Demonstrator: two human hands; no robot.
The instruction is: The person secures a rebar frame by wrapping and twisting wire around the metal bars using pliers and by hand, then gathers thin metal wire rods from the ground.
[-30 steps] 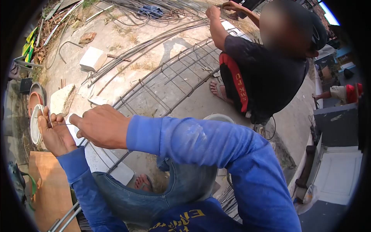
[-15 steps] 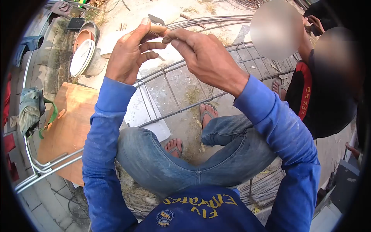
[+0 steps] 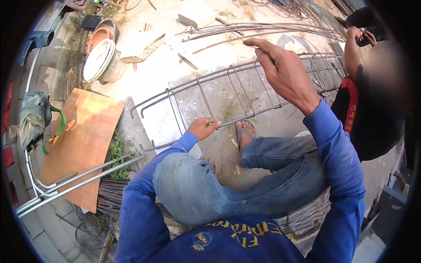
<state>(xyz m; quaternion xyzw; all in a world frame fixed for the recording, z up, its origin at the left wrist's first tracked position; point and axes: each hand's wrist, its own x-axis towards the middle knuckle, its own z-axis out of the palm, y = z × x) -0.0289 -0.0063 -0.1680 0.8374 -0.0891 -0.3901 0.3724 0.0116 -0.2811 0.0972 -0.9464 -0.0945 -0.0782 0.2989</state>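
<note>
Low in front of my knees, my left hand (image 3: 203, 128) has its fingers on the near bar of a long rebar cage (image 3: 237, 119), at a crossing bar. Higher and to the right, my right hand (image 3: 286, 72) is raised above the cage, its index finger stretched out and its thumb apart from it; the other fingers are curled and partly hidden. Any thin wire in it is too small to make out. Hooked bar ends lie over a white board (image 3: 158, 120) at the cage's left end.
A person in dark clothes (image 3: 368, 114) crouches at the right, beside the cage. White bucket lids (image 3: 98, 60), a stone slab (image 3: 142, 47) and a wooden sheet (image 3: 83, 144) lie at the left. Metal tubes (image 3: 101, 174) reach in at lower left; loose rods (image 3: 258, 27) lie beyond the cage.
My hands, together before, have parted. The left has come down onto the cage's near bar, while the right has moved rightward. The view has also shifted slightly.
</note>
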